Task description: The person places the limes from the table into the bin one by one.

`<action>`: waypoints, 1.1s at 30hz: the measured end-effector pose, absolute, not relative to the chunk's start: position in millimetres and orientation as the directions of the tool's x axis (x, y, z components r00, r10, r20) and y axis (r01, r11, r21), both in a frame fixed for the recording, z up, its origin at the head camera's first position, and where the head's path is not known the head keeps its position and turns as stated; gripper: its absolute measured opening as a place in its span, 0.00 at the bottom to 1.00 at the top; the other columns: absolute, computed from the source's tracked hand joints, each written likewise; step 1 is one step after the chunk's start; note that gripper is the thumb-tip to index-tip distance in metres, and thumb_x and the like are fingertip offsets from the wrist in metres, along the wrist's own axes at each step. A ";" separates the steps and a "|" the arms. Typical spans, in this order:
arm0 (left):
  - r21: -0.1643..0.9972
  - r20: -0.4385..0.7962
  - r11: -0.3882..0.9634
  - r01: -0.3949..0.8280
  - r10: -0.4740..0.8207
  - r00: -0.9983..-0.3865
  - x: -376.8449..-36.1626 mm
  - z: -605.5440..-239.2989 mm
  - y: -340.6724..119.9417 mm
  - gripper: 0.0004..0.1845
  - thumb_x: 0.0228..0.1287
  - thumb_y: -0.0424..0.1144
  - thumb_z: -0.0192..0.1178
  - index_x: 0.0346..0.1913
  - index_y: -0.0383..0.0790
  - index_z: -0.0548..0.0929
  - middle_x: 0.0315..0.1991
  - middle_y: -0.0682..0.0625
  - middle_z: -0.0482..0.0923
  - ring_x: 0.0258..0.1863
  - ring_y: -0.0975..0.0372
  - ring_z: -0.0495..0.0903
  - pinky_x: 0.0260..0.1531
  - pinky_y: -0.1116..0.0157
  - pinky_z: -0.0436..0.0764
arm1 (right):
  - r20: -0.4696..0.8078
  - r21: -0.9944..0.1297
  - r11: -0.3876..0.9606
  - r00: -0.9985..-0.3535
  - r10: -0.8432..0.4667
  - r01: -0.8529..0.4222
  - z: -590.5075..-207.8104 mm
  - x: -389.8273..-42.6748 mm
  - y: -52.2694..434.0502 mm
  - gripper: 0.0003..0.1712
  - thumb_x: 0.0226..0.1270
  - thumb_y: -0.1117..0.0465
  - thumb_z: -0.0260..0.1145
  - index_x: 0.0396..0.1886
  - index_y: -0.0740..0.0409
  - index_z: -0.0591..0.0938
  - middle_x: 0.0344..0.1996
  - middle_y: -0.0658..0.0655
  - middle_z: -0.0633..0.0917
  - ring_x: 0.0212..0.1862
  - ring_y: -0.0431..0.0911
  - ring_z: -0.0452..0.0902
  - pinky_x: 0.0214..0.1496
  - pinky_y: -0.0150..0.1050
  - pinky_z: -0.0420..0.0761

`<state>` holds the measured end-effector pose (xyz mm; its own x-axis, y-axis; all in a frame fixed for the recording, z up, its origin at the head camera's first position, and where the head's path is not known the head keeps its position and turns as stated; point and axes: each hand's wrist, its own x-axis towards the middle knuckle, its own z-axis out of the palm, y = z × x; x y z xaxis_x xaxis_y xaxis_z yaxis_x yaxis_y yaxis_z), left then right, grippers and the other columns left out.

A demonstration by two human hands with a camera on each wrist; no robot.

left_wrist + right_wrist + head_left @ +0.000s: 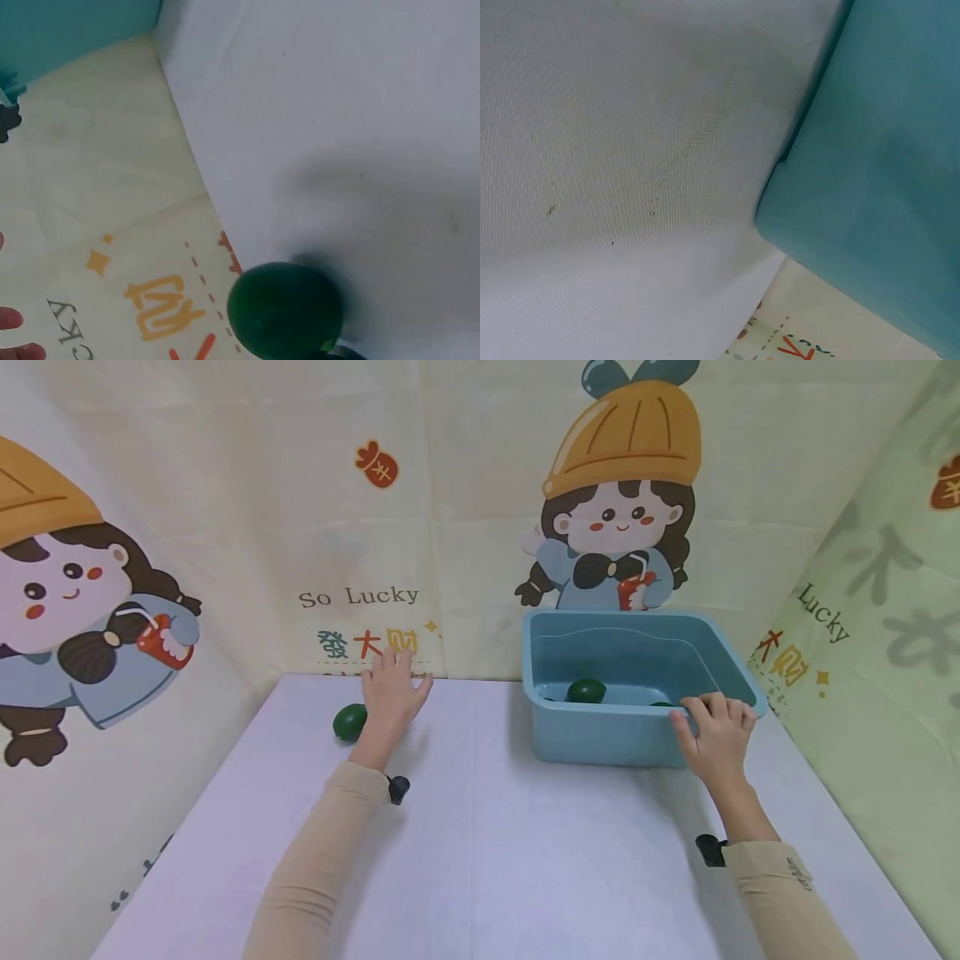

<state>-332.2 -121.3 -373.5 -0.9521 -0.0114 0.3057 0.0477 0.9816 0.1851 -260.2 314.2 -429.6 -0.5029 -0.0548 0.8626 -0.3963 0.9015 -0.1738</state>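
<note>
My left hand (392, 683) hovers low over the far left of the white table (480, 843), fingers straight and spread, holding nothing. A dark green round fruit (349, 721) lies just left of its wrist; the left wrist view shows that fruit (285, 311) close up on the cloth. My right hand (716, 727) grips the front right rim of a blue plastic tub (600, 735), fingers curled over the edge. Inside the tub is water with a green fruit (586, 691) and part of a second one (662, 703) near my fingers.
Cartoon-printed cloth walls (360, 527) close in the table at the back and both sides. The tub's outer wall (885, 172) fills the right of the right wrist view, standing on the white cloth (630, 150). A corner of the tub (75, 30) shows in the left wrist view.
</note>
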 end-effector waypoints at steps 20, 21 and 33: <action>0.188 0.250 0.981 -0.041 -0.088 -0.964 -336.0 -388.4 -171.1 0.33 0.62 0.55 0.48 0.63 0.36 0.60 0.57 0.37 0.59 0.52 0.45 0.59 0.47 0.46 0.62 | 0.825 -0.192 0.909 -0.562 -0.055 -0.371 -428.3 -259.8 315.4 0.37 0.67 0.35 0.39 0.36 0.65 0.76 0.34 0.67 0.70 0.38 0.62 0.59 0.45 0.59 0.50; 0.185 0.247 0.982 -0.045 -0.091 -0.965 -335.8 -388.9 -173.0 0.33 0.62 0.54 0.48 0.63 0.36 0.60 0.58 0.36 0.59 0.53 0.45 0.59 0.48 0.46 0.62 | 0.828 -0.193 0.907 -0.558 -0.054 -0.374 -428.4 -259.8 315.2 0.37 0.67 0.35 0.39 0.36 0.65 0.76 0.34 0.67 0.70 0.38 0.62 0.59 0.45 0.59 0.50; 0.199 0.219 0.975 -0.103 -0.146 -0.965 -334.1 -400.6 -198.9 0.33 0.61 0.53 0.48 0.64 0.35 0.59 0.58 0.35 0.57 0.54 0.43 0.57 0.50 0.44 0.58 | 0.843 -0.193 0.902 -0.536 -0.049 -0.386 -427.9 -259.6 314.0 0.37 0.67 0.35 0.40 0.35 0.65 0.77 0.33 0.67 0.70 0.38 0.62 0.59 0.45 0.60 0.50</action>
